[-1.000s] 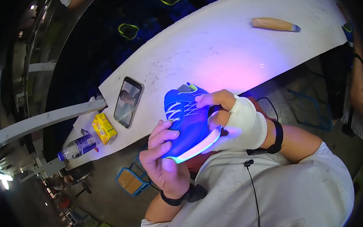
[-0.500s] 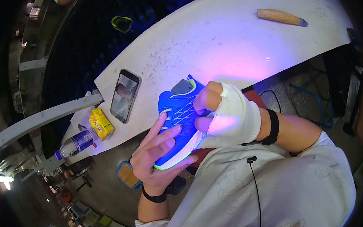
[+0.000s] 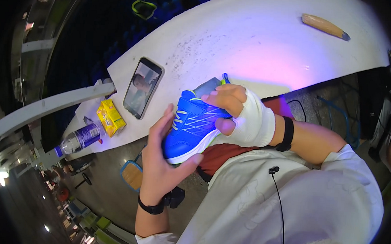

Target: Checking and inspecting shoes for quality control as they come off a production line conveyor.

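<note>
Two hands are closed on one blue sports shoe (image 3: 194, 130), which is held in the air just off the near edge of the white table (image 3: 272, 41), above the person's lap. The shoe's long axis is seen running on a slant — toe down and toward the left hand, heel and grey collar up toward the table. The left hand (image 3: 162, 164) is set under and beside the toe end: the palm is turned up, the fingers are stretched along the shoe's far side and the thumb is pressed against the white sole, so the toe is cupped rather than pinched. The right hand (image 3: 238, 113), wrapped in a white bandage-like cover, is laid over the heel end from above, with its fingers curled across the upper near the laces and its thumb tucked beneath; the wrist is bent inward. Neither hand is clearly nearer — both are touching the shoe, each at its own end. Well apart on the table, a phone (image 3: 142, 87), a yellow box (image 3: 111, 117) and a plastic bottle (image 3: 80, 138) are left lying.
</note>
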Available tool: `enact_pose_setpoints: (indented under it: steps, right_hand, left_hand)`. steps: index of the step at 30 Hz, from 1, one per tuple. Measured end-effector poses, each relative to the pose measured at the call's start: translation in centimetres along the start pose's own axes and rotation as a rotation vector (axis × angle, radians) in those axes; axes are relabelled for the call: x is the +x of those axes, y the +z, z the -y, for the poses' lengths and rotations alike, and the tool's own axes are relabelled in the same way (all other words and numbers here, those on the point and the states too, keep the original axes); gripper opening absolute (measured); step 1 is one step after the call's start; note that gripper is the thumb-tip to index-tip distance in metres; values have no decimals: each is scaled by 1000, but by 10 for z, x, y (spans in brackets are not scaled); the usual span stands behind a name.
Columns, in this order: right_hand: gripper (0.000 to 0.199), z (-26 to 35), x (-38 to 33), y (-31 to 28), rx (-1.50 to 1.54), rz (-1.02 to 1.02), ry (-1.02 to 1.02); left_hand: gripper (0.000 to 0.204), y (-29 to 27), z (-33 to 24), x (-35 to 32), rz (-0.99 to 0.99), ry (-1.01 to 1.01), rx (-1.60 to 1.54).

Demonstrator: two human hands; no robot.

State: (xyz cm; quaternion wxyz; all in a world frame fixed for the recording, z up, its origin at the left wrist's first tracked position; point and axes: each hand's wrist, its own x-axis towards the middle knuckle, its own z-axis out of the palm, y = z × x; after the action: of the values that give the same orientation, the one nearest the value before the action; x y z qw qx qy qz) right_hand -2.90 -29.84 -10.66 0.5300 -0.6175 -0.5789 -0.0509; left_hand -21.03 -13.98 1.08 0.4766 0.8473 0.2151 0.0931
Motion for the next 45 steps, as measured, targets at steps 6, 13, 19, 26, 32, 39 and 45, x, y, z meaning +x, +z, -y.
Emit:
enact_pose_setpoints:
  steps: [6, 13, 19, 26, 32, 39, 45]
  right_hand:
    - [32, 3, -3, 1, -38, 29, -104]
    - [50, 10, -12, -14, 17, 97, 50]
    - [78, 36, 23, -108, 234, -94, 175]
    - [70, 48, 36, -134, 299, 113, 232]
    - [59, 56, 35, -137, 145, 213, 185]
    - [53, 45, 32, -139, 307, 142, 260]
    - [39, 23, 11, -148, 483, 1, 288]
  left_hand:
    - [88, 23, -14, 8, -14, -327, 204]
    - [93, 1, -42, 10, 131, -302, 206]
    - [68, 48, -57, 29, 132, 395, 108]
    - [61, 127, -2, 10, -154, 397, -94]
    - [48, 126, -22, 22, -196, 400, -262]
    - [51, 138, -36, 30, -325, 463, -234]
    - [52, 143, -35, 42, -201, 336, -187]
